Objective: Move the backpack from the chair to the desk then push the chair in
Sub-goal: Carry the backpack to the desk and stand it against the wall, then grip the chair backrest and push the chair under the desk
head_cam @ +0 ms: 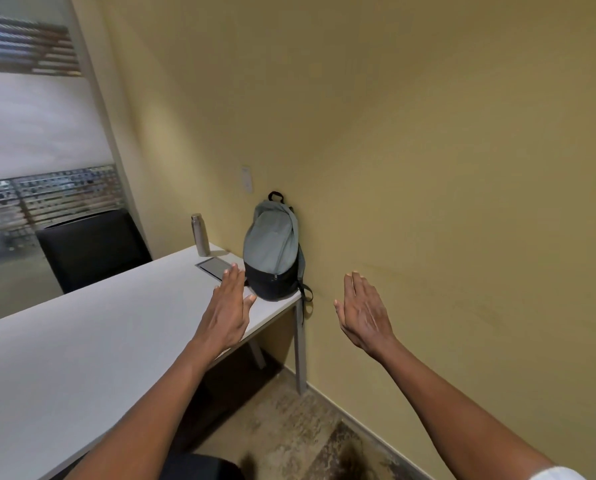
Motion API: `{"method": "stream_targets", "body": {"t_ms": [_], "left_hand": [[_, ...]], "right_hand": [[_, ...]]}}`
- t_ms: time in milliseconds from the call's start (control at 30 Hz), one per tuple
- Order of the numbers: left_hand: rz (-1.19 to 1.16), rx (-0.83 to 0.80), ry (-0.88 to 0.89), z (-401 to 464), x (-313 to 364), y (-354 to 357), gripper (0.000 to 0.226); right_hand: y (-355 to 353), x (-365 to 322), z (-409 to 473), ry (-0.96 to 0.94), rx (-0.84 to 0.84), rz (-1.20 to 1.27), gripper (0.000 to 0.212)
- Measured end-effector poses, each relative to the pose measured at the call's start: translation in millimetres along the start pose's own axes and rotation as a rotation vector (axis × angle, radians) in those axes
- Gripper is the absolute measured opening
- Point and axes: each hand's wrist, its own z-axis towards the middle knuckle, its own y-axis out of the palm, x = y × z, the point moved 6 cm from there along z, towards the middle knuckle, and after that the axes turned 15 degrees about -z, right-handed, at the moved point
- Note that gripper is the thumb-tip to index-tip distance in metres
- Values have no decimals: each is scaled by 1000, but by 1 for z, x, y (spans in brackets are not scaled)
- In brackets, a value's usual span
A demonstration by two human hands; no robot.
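A grey-green backpack (272, 251) with a black base stands upright at the far right corner of the white desk (81, 341), leaning against the yellow wall. One strap hangs over the desk's edge. My left hand (229, 310) hovers over the desk just left of the backpack, fingers straight, holding nothing. Right of the desk's corner my right hand (362, 313) is held in the air, flat and holding nothing. A black chair top (199, 467) shows at the bottom edge, close to me.
A metal bottle (200, 234) stands at the desk's far end beside a grey cable flap (216, 266). Another black chair (92, 247) sits behind the desk on the far side. The yellow wall runs along the right; a glass partition is at the left.
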Motion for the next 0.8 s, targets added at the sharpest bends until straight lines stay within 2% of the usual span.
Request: {"method": "stream_targets", "body": {"t_ms": [233, 667, 800], "left_hand": [[-49, -36, 27, -26, -4, -37, 61], [-53, -158, 86, -157, -30, -124, 63], [-55, -143, 96, -181, -34, -155, 63]], "right_hand": [[-33, -33, -40, 51, 17, -5, 63], [-121, -135, -161, 152, 29, 19, 64], [-143, -164, -190, 138, 41, -2, 64]]}}
